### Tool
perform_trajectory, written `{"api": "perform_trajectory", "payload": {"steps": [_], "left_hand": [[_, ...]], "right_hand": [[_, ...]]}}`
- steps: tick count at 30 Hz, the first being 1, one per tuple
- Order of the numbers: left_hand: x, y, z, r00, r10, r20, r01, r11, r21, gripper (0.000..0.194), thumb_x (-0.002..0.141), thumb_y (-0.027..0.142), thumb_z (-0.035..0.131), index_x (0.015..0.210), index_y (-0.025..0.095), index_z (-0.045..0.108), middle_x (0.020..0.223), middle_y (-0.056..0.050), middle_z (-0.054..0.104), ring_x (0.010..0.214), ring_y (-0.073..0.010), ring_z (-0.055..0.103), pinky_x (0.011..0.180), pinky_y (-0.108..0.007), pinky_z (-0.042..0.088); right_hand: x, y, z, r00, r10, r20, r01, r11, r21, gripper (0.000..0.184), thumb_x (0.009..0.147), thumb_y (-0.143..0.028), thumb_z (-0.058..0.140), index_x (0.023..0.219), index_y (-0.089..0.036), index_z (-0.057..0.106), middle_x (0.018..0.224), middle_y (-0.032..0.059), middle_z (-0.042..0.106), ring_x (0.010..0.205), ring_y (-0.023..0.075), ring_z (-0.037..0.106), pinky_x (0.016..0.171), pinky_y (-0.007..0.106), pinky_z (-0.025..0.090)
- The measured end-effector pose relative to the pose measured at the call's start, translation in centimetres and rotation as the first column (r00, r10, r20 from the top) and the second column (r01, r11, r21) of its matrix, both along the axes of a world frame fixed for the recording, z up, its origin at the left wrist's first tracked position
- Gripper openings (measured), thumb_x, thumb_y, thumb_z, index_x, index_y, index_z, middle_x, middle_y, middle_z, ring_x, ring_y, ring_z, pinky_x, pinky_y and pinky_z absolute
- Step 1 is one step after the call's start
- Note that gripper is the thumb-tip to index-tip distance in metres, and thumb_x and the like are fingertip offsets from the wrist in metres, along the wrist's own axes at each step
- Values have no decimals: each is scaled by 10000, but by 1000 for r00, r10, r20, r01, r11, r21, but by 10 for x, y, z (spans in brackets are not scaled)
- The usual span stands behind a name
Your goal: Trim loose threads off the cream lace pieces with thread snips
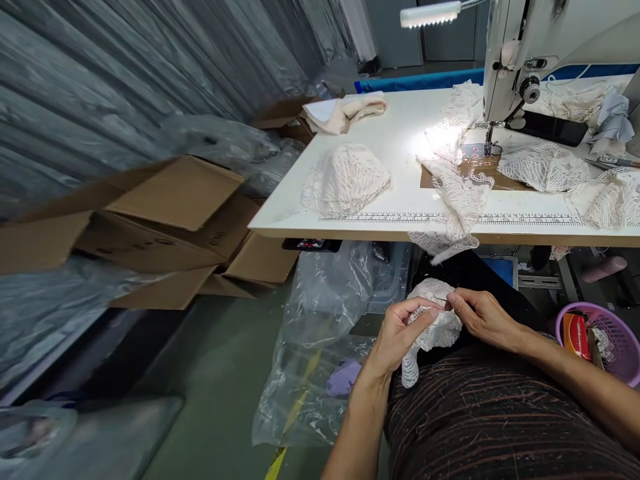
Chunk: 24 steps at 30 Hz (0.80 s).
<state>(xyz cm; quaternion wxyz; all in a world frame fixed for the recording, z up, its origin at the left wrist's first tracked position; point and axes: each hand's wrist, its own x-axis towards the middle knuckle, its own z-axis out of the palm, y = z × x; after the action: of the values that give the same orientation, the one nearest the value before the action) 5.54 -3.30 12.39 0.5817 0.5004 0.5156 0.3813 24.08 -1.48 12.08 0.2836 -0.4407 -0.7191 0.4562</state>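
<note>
Over my lap, a piece of white lace fabric (434,333) hangs in folds from my fingers. My left hand (395,330) pinches it between thumb and fingers at its left upper side. Close beside, my right hand (481,317) has thumb and forefinger pressed together at the lace's upper right. A thin dark line, like a needle or thread, runs between the two sets of fingertips; it is too small to name surely. Just above my hands, another lace strip (457,207) drapes from the sewing machine (505,80) over the table's front edge.
On the white table (400,157) lie a lace pile (350,179), folded cream cloth (345,112), a black phone (547,128) and more lace. Open cardboard boxes (175,193) stand left. Clear plastic bags (320,300) hang below the table. A purple basket (623,333) sits right.
</note>
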Motion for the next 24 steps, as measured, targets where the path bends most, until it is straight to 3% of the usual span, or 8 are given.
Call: {"api": "perform_trajectory", "payload": {"steps": [7,11,15,20,22,24], "left_hand": [[1,3,2,999,-2,-50,1,1000,-16,323,755,482,729,785,163,767,771,-40,732,727,-185,637,679,-269,487],[1,5,3,998,-19,-58,17,999,-27,331,754,484,725,781,156,761,727,-36,707,671,-166,602,636,-255,463],[2,13,6,996,-4,-87,1,1000,-29,317,736,464,737,810,156,733,697,-23,666,616,-142,561,589,-240,431],[11,45,2,960,148,-237,-97,972,212,472,731,379,740,1145,177,638,542,102,429,488,-100,394,518,-221,319],[17,60,-2,932,181,-314,-83,949,303,428,735,346,727,1120,175,655,517,109,407,494,-105,402,548,-228,330],[23,69,-6,911,180,-370,-50,940,336,228,757,319,689,933,175,697,527,82,484,523,-115,466,581,-235,362]], "right_hand": [[-2,1,2,996,36,82,-42,997,69,470,997,-506,356,715,-203,578,576,-28,456,513,114,351,527,254,256],[-4,1,-5,995,-43,94,35,996,79,415,979,-457,412,689,-208,571,551,-34,437,490,111,344,515,262,239],[3,2,-9,992,-122,-16,121,993,-3,449,979,-506,340,716,-208,550,583,-33,448,530,119,379,517,247,292],[13,9,-10,945,-302,-126,304,953,1,385,917,-526,445,718,-204,513,620,-20,457,583,129,408,523,246,342],[14,12,-9,931,-339,-135,347,937,36,342,894,-497,494,726,-202,532,600,-24,453,560,125,393,505,244,338],[13,15,-6,923,-357,-146,368,928,58,313,883,-472,512,743,-197,570,604,-13,503,553,126,424,504,245,363]]}}
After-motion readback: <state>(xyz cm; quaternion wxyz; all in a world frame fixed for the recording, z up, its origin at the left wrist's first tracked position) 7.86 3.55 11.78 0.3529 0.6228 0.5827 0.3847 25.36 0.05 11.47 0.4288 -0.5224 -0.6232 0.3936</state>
